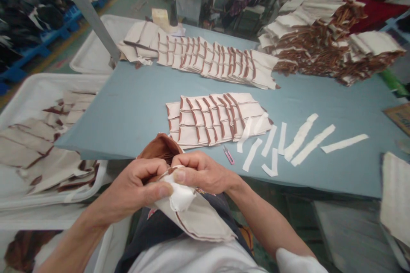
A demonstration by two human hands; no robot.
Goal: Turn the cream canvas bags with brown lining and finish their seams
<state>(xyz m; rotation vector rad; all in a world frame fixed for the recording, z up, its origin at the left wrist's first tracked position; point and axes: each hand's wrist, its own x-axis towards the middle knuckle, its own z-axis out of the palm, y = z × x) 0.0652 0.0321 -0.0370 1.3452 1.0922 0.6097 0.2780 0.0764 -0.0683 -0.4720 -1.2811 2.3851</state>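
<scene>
Both hands meet over my lap, just below the near edge of the blue table (pixel 134 106). My left hand (pixel 141 183) and my right hand (pixel 200 172) are closed, pinching a cream fabric piece with brown trim (pixel 198 217) between thumbs and fingers. A white strip end (pixel 181 196) sticks out under my left thumb. The piece's brown lining (pixel 160 147) bulges up behind my fingers. On the table just past my hands lies a small overlapped batch of like pieces (pixel 211 117).
White fabric strips (pixel 301 138) and small pink snips (pixel 228 155) lie right of the batch. A longer row of pieces (pixel 218 59) and big stacks (pixel 323 38) sit at the back. White trays with pieces (pixel 41 145) stand at left. A grey post (pixel 86 8) rises at the table's far left.
</scene>
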